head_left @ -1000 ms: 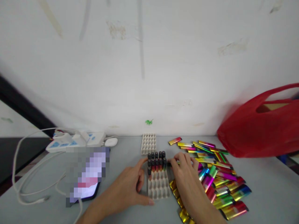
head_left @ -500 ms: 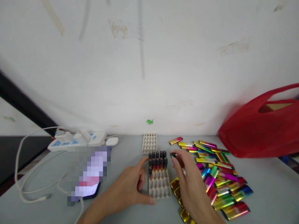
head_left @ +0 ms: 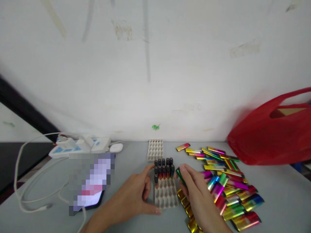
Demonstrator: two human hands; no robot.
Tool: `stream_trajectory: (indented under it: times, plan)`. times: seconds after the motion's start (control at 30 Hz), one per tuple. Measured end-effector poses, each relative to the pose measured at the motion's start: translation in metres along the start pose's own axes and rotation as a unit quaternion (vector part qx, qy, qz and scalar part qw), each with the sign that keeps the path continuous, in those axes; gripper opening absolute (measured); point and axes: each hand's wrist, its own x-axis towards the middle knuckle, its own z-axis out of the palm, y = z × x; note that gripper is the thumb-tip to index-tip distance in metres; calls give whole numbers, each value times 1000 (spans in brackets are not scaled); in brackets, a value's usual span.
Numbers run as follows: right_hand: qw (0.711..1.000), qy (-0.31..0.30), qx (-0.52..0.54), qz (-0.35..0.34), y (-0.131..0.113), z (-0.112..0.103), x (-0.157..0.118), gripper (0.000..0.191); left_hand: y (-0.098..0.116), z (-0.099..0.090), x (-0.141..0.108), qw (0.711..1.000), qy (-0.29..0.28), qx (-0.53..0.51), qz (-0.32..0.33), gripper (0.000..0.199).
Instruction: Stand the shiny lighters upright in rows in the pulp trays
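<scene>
A white moulded tray (head_left: 166, 195) stands at the centre front, with several upright, black-topped flat tubes (head_left: 164, 168) filling its rear rows and one more at the left of the following row. My left hand (head_left: 132, 195) braces the tray from the left, index finger by its upper left corner and thumb along the front edge. Just right of the tray, my right hand (head_left: 198, 189) pinches a shiny green flat tube (head_left: 180, 177) with a dark end, held tilted. Part of this tube is hidden by the fingers.
Many metallic multicoloured tubes (head_left: 234, 184) lie heaped on the right, gold ones (head_left: 186, 202) under my right wrist. A second white tray (head_left: 155, 149) stands by the wall. Left are a phone (head_left: 97, 181), power strip (head_left: 82, 147) and white cable (head_left: 36, 211); right, a red bag (head_left: 262, 139).
My right hand has come slightly down and toward me, and the tube in it has turned so that more of its green side shows. My left hand has stayed at the tray.
</scene>
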Motion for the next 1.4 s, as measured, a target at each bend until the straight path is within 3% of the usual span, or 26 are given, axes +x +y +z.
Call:
stream_trajectory:
  times: [0.13,0.3,0.53,0.67,0.77,0.93,1.23,1.4]
  plan:
    - [997,-13,53,59,-2,-1,-2,64,-4,1,1,1000,8,1,9,124]
    - [985,-122,54,106,-9,0,-4,70,-4,1,0,1000,9,1,22,125]
    - [943,-236,157,177,-7,7,0,69,-1,1,-2,1000,5,-7,19,115]
    - [915,-281,212,197,-8,11,0,70,-2,1,-1,1000,7,-10,26,121]
    - [906,-296,238,187,-7,13,-1,67,-1,1,0,1000,5,-16,21,122]
    - [916,-290,222,165,-6,12,-5,65,1,0,0,1000,-1,-19,20,121]
    - [896,-390,158,144,-8,5,-12,66,1,1,1,999,5,-24,39,118]
    - [904,-362,157,168,-4,10,-9,68,3,-1,-1,999,6,-21,43,113]
